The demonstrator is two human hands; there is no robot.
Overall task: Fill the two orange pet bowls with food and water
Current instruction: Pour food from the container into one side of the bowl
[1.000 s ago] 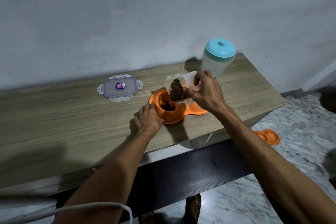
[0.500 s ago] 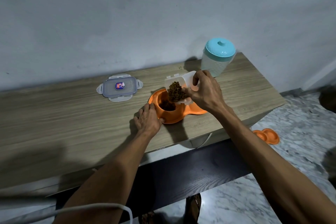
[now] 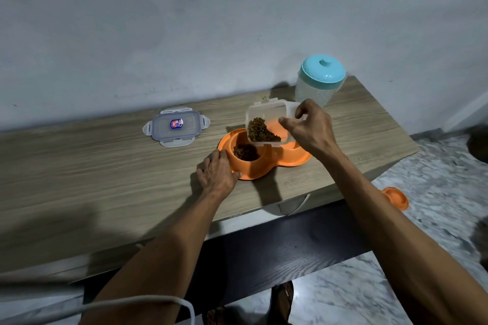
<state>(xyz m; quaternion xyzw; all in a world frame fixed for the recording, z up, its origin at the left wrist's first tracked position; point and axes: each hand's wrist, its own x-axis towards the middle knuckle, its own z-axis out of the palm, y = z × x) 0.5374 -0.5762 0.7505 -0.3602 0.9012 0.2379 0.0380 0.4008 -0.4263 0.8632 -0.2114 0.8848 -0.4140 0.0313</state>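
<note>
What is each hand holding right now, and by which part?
The right hand grips the tilted clear food container by its bottom end. The left hand holds nothing; it rests against the left rim of the orange double bowl.

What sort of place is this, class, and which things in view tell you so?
Most likely a room in a home: a wooden table against a plain painted wall, a marble-patterned floor, and an orange double pet bowl with kibble under a tilted clear container.

Two hands: left hand [image 3: 217, 173], right hand [image 3: 311, 129]. Two orange dishes: counter bowl [image 3: 253, 169], floor bowl [image 3: 396, 198]. One tub [image 3: 266, 113], one lid [image 3: 176, 126], one jug [image 3: 319, 79], one cable [image 3: 132, 301].
</note>
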